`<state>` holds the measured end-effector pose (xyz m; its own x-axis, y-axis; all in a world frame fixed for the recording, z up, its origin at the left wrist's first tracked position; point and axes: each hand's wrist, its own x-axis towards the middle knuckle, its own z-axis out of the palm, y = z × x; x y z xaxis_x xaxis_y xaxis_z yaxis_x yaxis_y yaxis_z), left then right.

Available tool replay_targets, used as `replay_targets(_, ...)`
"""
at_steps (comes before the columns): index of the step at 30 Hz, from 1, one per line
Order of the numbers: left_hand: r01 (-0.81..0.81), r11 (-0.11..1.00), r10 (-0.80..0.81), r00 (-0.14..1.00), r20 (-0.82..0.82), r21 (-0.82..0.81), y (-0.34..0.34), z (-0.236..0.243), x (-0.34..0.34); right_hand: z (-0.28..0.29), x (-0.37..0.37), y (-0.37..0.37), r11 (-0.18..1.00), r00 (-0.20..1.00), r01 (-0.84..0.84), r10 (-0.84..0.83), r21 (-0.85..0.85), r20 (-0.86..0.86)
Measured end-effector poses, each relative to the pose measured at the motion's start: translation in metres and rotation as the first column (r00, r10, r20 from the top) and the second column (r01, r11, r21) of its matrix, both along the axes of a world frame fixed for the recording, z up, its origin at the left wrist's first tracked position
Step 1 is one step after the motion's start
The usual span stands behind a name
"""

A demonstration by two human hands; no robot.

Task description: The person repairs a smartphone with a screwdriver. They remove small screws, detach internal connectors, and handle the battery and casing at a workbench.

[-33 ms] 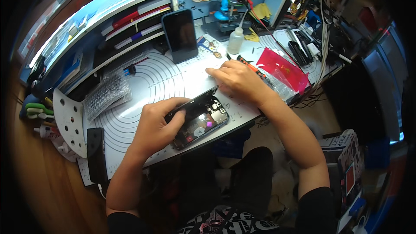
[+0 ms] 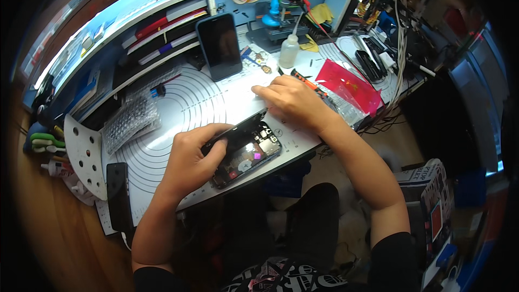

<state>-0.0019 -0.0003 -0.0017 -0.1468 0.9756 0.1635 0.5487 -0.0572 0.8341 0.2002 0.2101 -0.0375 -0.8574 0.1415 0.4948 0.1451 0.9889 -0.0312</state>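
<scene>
An opened black smartphone [image 2: 258, 146] lies at the mat's front edge, internal parts showing, its dark screen panel [image 2: 242, 128] lifted along the back side. My left hand [image 2: 195, 162] grips the panel, thumb across its inner face. My right hand [image 2: 289, 100] is just beyond the phone's right end, index finger reaching leftward and the others curled; whatever they hold is hidden. Orange-handled tools [image 2: 311, 84] lie behind that hand. A larger dark phone [image 2: 219, 48] stands upright behind both hands.
Around the grey work mat [image 2: 162, 151] are bubble wrap [image 2: 130, 124], a perforated white plate [image 2: 81, 157], another phone [image 2: 119, 194], a bottle [image 2: 287, 51], a pink sheet [image 2: 348, 86], a microscope-like stand [image 2: 273, 32] and cables [image 2: 400, 38]. A shelf of folders [image 2: 159, 30] borders the back left.
The whole view has shifted slightly, with the desk and hands sitting a little further left and up. Both hands keep nearly the same pose on and beside the phone.
</scene>
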Motion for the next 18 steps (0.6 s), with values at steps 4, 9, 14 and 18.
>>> replay_targets(4,0.013,0.998,-0.009,0.998,-0.056,0.06,0.004,0.0,0.004,-0.001,0.001,0.006,0.999,0.999,0.021,-0.02,0.032,-0.039)
replay_targets(9,0.022,0.999,-0.021,1.0,-0.022,0.048,0.005,-0.001,0.006,-0.006,0.004,0.011,0.974,0.989,0.057,-0.085,-0.218,-0.12)
replay_targets(14,0.02,0.996,-0.019,1.0,-0.003,0.088,0.006,-0.008,0.004,0.019,0.011,0.007,0.626,0.952,0.116,-0.292,-0.771,-0.094)
replay_targets(18,0.022,0.995,-0.02,0.999,-0.026,0.092,0.004,-0.009,0.002,0.019,0.026,0.002,0.324,0.931,-0.112,-0.295,-0.939,-0.213)
